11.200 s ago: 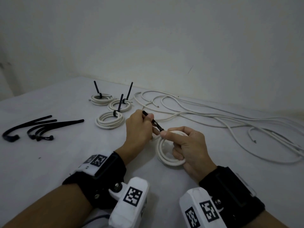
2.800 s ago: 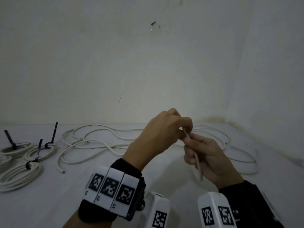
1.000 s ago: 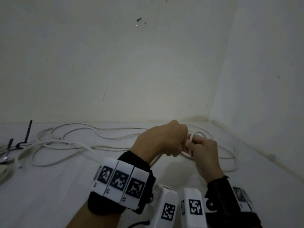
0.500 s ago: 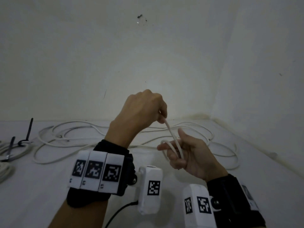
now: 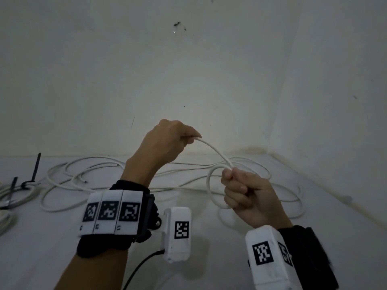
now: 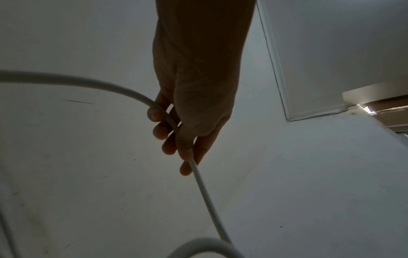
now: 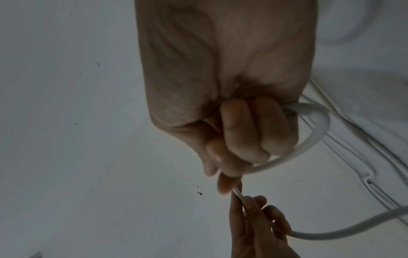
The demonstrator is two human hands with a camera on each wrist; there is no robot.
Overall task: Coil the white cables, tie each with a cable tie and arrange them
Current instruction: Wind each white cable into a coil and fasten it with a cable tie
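Note:
A white cable (image 5: pixel 215 150) runs taut between my two hands above the table. My left hand (image 5: pixel 167 141) is raised and grips the cable, which passes through its curled fingers (image 6: pixel 163 122). My right hand (image 5: pixel 240 189) sits lower and to the right, fist closed round a small loop (image 5: pixel 209 185) of the same cable (image 7: pixel 313 139). The rest of the white cables (image 5: pixel 94 174) lies loose on the table behind the hands.
Tied white coils (image 5: pixel 18 193) with upright black cable ties (image 5: pixel 36 167) lie at the far left on the white table (image 5: pixel 52 237). Walls meet in a corner at the back right, close behind the loose cable.
My left hand has risen and drawn cable out to the left. My right hand has closed from a loose hold into a fist round the small loop.

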